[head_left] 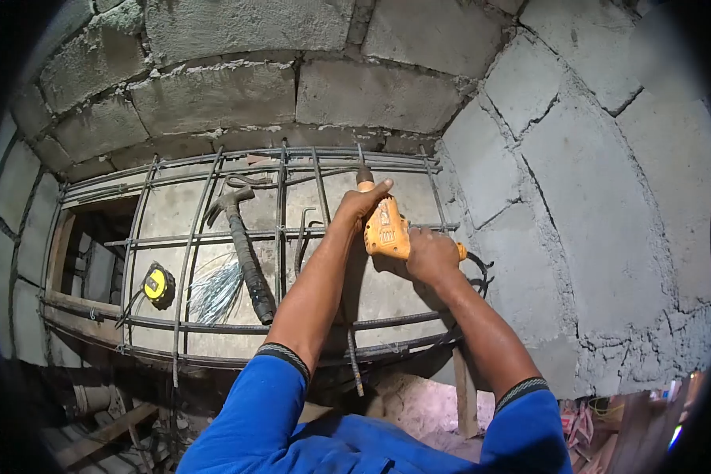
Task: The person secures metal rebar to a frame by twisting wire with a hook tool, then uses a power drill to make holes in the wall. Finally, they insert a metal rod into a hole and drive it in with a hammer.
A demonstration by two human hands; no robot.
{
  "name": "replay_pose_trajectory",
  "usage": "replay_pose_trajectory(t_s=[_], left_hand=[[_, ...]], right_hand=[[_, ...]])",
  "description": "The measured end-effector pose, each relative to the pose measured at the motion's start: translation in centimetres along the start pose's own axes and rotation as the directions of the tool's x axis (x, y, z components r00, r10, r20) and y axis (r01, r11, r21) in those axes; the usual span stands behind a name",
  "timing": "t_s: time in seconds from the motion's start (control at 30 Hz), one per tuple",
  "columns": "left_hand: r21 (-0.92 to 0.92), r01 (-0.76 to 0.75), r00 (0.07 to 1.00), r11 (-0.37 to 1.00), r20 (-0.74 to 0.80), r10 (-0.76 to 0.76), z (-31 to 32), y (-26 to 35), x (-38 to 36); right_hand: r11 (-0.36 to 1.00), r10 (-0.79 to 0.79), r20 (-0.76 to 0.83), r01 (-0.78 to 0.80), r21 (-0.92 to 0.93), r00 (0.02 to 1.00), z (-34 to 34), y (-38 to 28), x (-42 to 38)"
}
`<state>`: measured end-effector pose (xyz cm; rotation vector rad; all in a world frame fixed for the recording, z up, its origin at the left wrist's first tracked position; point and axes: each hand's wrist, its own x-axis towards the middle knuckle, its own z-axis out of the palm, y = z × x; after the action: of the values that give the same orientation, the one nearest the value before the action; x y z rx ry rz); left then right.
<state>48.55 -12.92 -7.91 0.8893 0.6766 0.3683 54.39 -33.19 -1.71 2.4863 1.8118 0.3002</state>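
Note:
An orange power drill [385, 229] is held in both hands over the rebar grid [281, 209], its nose toward the block wall at the back. My left hand [360, 207] is closed around the front of the body, just behind the chuck [364, 175], thumb stretched along the top. My right hand [433, 256] wraps the rear handle; its fingers hide the trigger. From the chuck the bit [360, 152] reaches to the foot of the wall. Left of my forearm lies a claw hammer [249, 253] with a dark wrapped handle.
Concrete block walls [375, 95] close in the back and sides. A yellow tape measure [158, 285] and a bundle of thin wire [216, 292] lie among the bars. At left is a wood-framed opening [95, 257]. A bar end [358, 379] juts toward me.

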Motion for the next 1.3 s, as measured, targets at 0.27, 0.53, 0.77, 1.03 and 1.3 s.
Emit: replay_pose_trajectory(t_s=[0.27,0.53,0.77,1.03,1.3], left_hand=[[0.012,-0.135,0.986,0.991,-0.095,0.135,1.2,-0.3,-1.4],[0.076,-0.124,0.974,0.989,-0.18,0.136,1.3,-0.5,-0.7],[0.072,-0.153,0.967,0.986,-0.193,0.164,0.1,-1.7,1.2],[0.09,-0.162,0.964,0.983,-0.197,0.177,-0.3,-1.6,1.5],[0.092,-0.186,0.956,0.978,-0.211,0.202,-0.1,-1.7,1.5]], right_hand=[[0.998,-0.02,0.072,0.017,0.055,0.997,-2.0,0.7,0.7],[0.991,-0.005,0.106,-0.009,0.134,0.994,-1.9,0.5,0.9],[0.992,0.018,0.135,-0.034,0.12,0.991,-1.8,0.2,1.1],[0.993,0.046,0.168,-0.063,0.098,0.985,-2.5,-0.6,1.3],[0.994,0.042,0.157,-0.057,0.088,0.987,-2.1,-0.3,1.3]])
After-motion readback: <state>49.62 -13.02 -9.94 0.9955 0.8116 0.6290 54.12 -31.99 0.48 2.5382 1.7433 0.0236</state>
